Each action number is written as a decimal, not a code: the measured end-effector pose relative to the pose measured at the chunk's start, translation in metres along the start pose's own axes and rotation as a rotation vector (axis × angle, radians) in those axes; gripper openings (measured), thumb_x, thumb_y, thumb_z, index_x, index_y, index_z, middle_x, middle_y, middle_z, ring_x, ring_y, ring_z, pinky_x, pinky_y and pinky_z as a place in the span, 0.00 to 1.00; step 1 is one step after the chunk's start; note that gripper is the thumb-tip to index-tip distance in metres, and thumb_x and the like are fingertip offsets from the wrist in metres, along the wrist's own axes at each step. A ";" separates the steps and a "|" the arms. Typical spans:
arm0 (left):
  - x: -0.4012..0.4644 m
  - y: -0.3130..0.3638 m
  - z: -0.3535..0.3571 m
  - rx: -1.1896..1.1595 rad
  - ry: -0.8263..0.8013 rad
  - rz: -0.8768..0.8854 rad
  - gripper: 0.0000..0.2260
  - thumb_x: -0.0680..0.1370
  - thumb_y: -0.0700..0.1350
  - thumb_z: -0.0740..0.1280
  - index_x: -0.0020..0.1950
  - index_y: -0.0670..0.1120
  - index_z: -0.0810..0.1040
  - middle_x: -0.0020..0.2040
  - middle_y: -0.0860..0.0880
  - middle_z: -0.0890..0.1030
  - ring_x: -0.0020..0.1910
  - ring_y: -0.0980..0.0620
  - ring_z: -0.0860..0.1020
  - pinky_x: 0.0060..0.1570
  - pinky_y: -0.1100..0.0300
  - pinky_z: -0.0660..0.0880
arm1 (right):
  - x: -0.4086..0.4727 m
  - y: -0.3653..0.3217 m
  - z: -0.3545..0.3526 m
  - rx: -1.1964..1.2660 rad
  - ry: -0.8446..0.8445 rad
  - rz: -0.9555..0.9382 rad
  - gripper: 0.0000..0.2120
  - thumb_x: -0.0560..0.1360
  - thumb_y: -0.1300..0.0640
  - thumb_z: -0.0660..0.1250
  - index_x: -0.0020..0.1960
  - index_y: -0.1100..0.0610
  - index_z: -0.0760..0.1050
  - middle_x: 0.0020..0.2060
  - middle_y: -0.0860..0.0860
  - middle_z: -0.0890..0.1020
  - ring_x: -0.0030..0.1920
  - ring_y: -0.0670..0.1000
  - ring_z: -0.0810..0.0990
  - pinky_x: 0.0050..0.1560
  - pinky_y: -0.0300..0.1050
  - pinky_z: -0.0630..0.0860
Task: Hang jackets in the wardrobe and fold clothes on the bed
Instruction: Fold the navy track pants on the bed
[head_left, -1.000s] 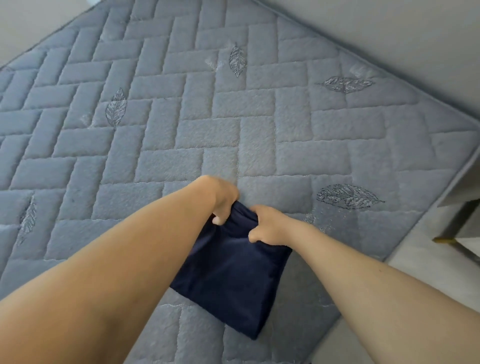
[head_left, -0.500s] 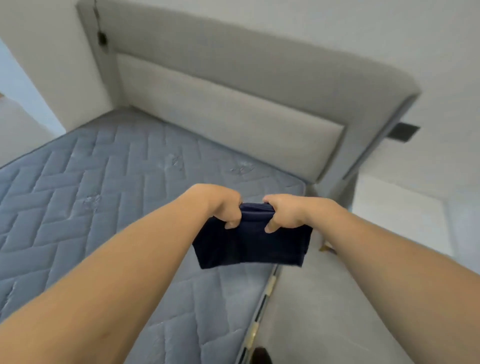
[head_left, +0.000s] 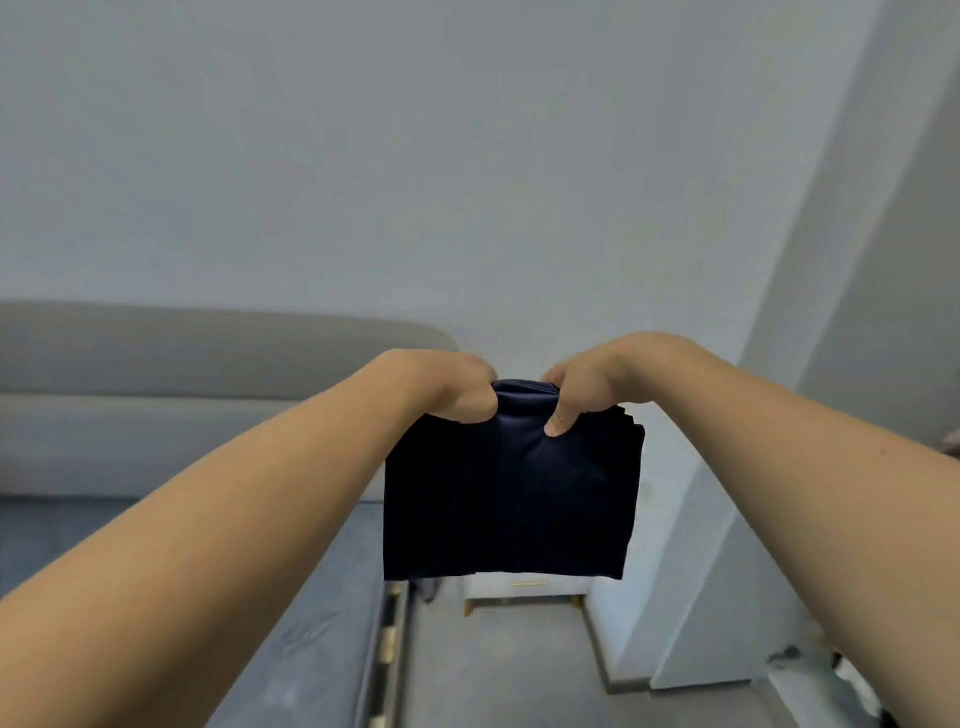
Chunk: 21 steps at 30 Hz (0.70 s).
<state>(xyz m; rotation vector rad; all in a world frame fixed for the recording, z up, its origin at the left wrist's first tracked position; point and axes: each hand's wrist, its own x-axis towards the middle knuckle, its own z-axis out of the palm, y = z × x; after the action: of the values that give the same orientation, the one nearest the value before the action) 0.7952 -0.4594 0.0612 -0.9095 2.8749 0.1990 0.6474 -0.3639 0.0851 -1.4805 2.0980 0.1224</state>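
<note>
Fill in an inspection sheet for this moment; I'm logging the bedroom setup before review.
Surface: grey quilted mattress, lower left, bare where visible.
Job's things: folded navy garment, held in the air by its top edge, past the mattress edge.
Clutter: nothing seen.
Grippers: left hand and right hand both grip the garment's top edge.
Cables: nothing seen.
Surroundings: padded headboard at left, grey wall behind, small white nightstand beyond the garment.

Lying low at left, grey quilted mattress (head_left: 311, 649) meeting a padded headboard (head_left: 182, 395); standing on the floor (head_left: 493, 670), a white cabinet (head_left: 524, 586).
</note>
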 end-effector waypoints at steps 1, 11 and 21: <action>0.009 0.027 -0.012 0.006 0.021 0.035 0.09 0.73 0.42 0.58 0.51 0.48 0.74 0.41 0.54 0.73 0.41 0.52 0.74 0.35 0.58 0.68 | -0.019 0.023 -0.010 0.001 0.030 0.034 0.16 0.77 0.58 0.68 0.64 0.52 0.74 0.58 0.53 0.81 0.57 0.58 0.81 0.64 0.57 0.74; 0.098 0.294 -0.091 -0.046 0.136 0.456 0.09 0.72 0.44 0.62 0.51 0.52 0.73 0.47 0.53 0.77 0.46 0.51 0.77 0.47 0.51 0.76 | -0.189 0.270 -0.075 0.042 0.382 0.395 0.16 0.78 0.54 0.67 0.64 0.50 0.69 0.60 0.52 0.77 0.58 0.58 0.78 0.60 0.56 0.75; 0.221 0.523 -0.126 0.468 0.710 0.665 0.10 0.78 0.42 0.57 0.58 0.49 0.72 0.54 0.49 0.79 0.55 0.46 0.72 0.63 0.49 0.62 | -0.269 0.448 -0.110 0.051 0.774 0.564 0.11 0.78 0.54 0.58 0.60 0.53 0.70 0.50 0.49 0.75 0.50 0.52 0.75 0.48 0.48 0.70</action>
<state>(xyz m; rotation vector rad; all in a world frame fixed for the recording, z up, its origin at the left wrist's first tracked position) 0.3041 -0.1799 0.1977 0.1258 3.4817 -0.8767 0.2675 -0.0080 0.2022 -0.9285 3.0664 -0.3487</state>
